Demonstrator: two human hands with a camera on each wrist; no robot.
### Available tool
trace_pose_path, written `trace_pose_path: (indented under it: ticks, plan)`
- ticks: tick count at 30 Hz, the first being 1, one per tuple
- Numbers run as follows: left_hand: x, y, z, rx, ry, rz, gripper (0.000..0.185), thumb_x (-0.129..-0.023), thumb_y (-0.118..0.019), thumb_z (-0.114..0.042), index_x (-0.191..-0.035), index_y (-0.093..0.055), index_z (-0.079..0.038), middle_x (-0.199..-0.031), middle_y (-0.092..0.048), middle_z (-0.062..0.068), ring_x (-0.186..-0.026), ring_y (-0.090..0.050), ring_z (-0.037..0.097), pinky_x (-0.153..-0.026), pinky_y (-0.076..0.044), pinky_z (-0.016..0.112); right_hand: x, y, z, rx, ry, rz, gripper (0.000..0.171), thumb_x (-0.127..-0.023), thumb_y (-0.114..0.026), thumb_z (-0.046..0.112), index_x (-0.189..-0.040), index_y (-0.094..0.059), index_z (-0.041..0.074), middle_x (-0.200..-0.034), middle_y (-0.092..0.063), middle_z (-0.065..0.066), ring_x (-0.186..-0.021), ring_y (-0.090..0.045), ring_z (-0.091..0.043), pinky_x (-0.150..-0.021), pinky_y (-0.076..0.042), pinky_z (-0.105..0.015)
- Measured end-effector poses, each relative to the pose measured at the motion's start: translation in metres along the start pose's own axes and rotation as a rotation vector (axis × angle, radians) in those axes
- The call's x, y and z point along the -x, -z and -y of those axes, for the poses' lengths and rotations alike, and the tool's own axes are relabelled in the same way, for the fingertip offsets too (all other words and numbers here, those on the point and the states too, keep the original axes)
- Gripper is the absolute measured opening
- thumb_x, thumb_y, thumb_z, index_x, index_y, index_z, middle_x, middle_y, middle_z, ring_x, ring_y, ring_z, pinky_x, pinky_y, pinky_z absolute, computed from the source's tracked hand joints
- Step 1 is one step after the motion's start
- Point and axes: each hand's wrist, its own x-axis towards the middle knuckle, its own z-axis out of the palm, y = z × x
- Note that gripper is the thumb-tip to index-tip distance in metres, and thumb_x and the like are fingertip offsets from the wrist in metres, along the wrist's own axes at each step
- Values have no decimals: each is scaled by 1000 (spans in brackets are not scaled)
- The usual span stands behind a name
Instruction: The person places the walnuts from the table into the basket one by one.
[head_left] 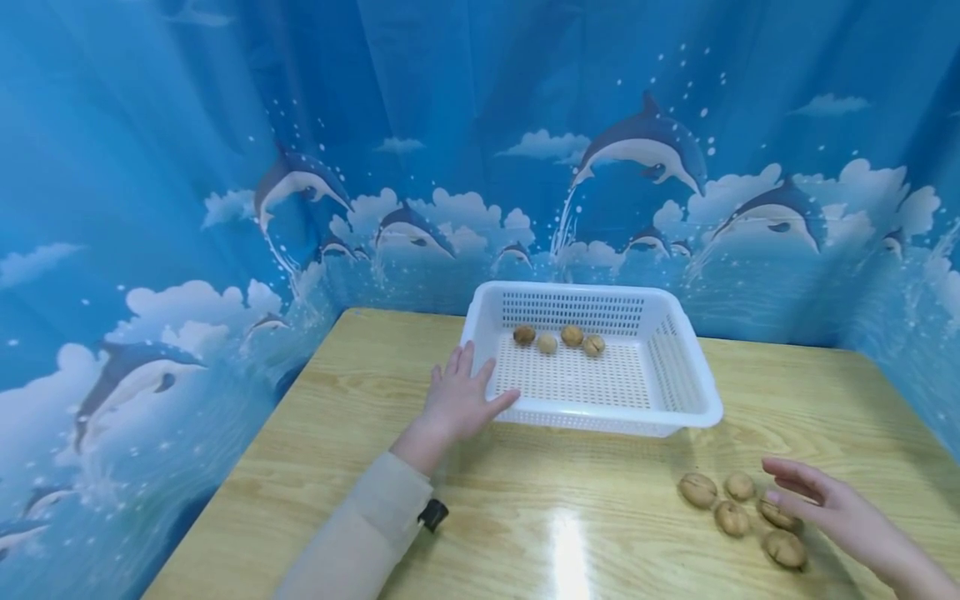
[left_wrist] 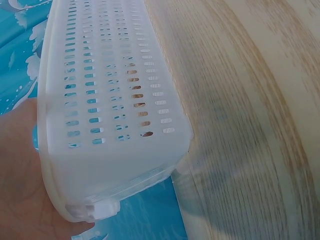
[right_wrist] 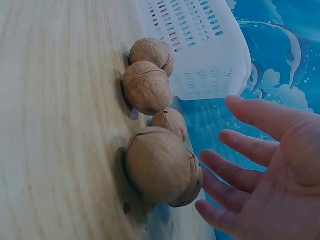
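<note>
A white plastic basket [head_left: 693, 367] with slotted walls stands on the table, several walnuts [head_left: 572, 336] lying inside near its back wall. My left hand [head_left: 459, 400] rests on the basket's near left corner, fingers spread over the rim; in the left wrist view part of that hand [left_wrist: 20, 175] shows beside the rim. More walnuts [head_left: 732, 518] lie in a loose group on the table, right of and nearer than the basket. Beside them is my right hand [head_left: 840, 508]. The right wrist view shows its fingers [right_wrist: 235, 172] apart, loosely extended toward the walnuts [right_wrist: 157, 165], holding nothing.
The wood-grain table [head_left: 480, 517] extends around the basket. A blue curtain [head_left: 450, 150] printed with dolphins hangs behind the table and along its sides. A small black object [head_left: 432, 515] sits at the left sleeve's cuff.
</note>
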Motion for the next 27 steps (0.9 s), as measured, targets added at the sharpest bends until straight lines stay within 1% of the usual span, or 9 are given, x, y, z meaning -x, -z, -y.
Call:
trace_pose_path:
  ticks: [5, 8, 10, 11, 13, 15, 17, 20, 27]
  plan:
    - [0, 2, 0, -21, -9, -1, 79, -87, -32, -71, -147, -29, -19, -155, -2, 14, -141, -1, 34, -109, -8, 58, -1, 0, -2, -23, -26, 44, 60, -98, -47, 29, -138, -29, -12, -135, -37, -35, -93, -38, 18, -78, -50, -46]
    - [0, 2, 0, -27, -12, -2, 80, -87, -31, -71, -147, -30, -19, -155, -3, 14, -141, -2, 34, -108, -8, 58, -1, 0, -3, -27, -37, 65, 60, -99, -47, 29, -138, -29, -13, -136, -35, -35, -94, -39, 18, -78, -50, -38]
    - [0, 2, 0, -29, -10, -1, 80, -87, -31, -71, -148, -29, -19, -155, -2, 14, -141, -2, 34, -108, -9, 58, -1, -1, -3, -9, -37, 75, 60, -98, -48, 29, -137, -29, -14, -135, -36, -36, -102, -49, 4, -76, -49, -28]
    - [0, 2, 0, -30, -9, 0, 80, -87, -31, -71, -148, -29, -19, -155, -2, 14, -141, -2, 34, -108, -9, 58, -1, 0, -3, -1, -39, 83, 61, -98, -48, 29, -137, -29, -14, -135, -36, -36, -107, -52, -6, -75, -49, -27]
    - [-1, 1, 0, -29, -7, 2, 80, -87, -31, -71, -148, -29, -19, -155, -1, 13, -141, -1, 34, -108, -8, 58, -1, -1, -4, 26, -37, 90, 61, -98, -50, 28, -136, -29, -16, -134, -37, -36, -112, -52, -30, -74, -48, -24]
    - [-1, 1, 1, -24, -3, 5, 79, -87, -31, -71, -148, -28, -19, -155, 0, 13, -141, 1, 33, -109, -7, 58, -1, -1, -5, 40, -41, 102, 63, -97, -52, 28, -135, -29, -17, -133, -37, -38, -113, -44, -51, -78, -51, -34]
    - [-1, 0, 1, -19, -4, 2, 79, -87, -32, -70, -148, -28, -19, -155, 0, 13, -141, 1, 33, -109, -6, 57, -2, -1, -6, 48, -59, 115, 65, -95, -53, 29, -134, -30, -18, -132, -36, -39, -112, -42, -54, -80, -50, -45]
    - [-1, 0, 1, -16, -5, 2, 79, -87, -32, -70, -148, -28, -19, -155, 0, 13, -141, 1, 33, -109, -6, 57, -3, -2, -8, 62, -93, 124, 68, -93, -56, 32, -133, -32, -18, -130, -38, -40, -110, -44, -54, -81, -46, -55]
    - [-2, -1, 1, -22, -4, -1, 79, -87, -31, -71, -148, -29, -20, -156, 0, 12, -141, 1, 33, -109, -7, 57, -5, -4, -11, 80, -143, 101, 66, -92, -58, 32, -129, -38, -19, -124, -45, -39, -103, -54, -45, -80, -49, -49]
